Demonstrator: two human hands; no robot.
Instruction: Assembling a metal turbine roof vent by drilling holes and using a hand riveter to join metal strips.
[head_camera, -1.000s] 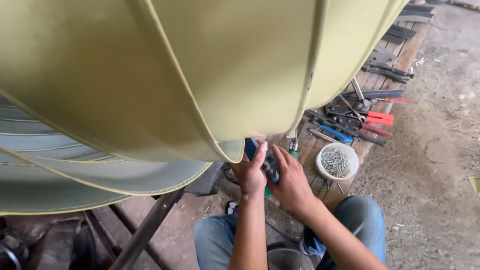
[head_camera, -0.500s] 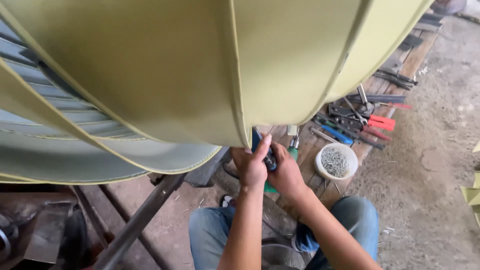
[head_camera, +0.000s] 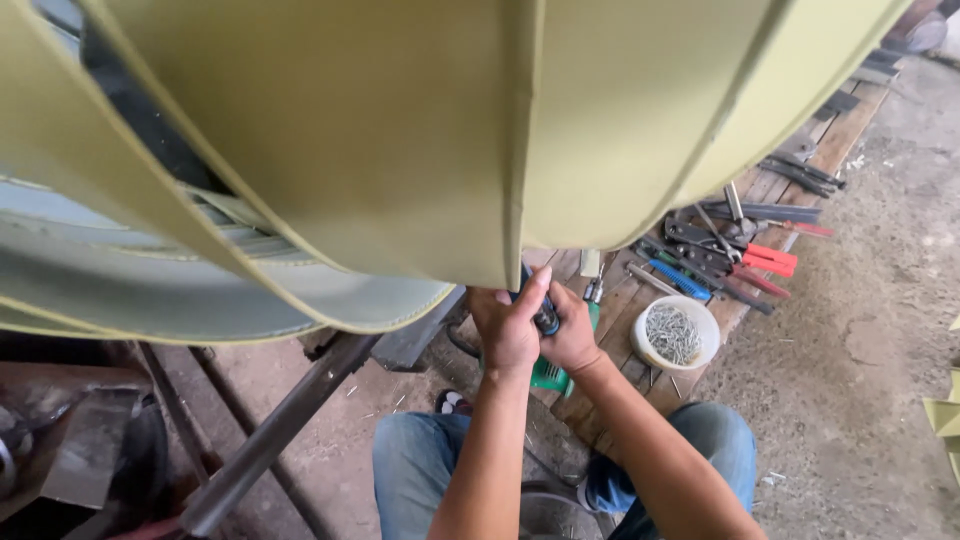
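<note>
Left hand (head_camera: 508, 335) and right hand (head_camera: 572, 340) meet just under the lower edge of the large yellow-green panel (head_camera: 400, 130). The fingers of both are curled shut around a small dark tool (head_camera: 546, 318). A white bowl of nails (head_camera: 676, 334) sits on the wooden planks (head_camera: 800, 165) nearby.

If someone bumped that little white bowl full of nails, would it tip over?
Probably not easily: the white bowl looks wide, low and sits flat on the wooden planks. The heap of nails likely makes it heavy for its size. A hard shove might slide it and scatter some nails, since it has no lid.
</note>
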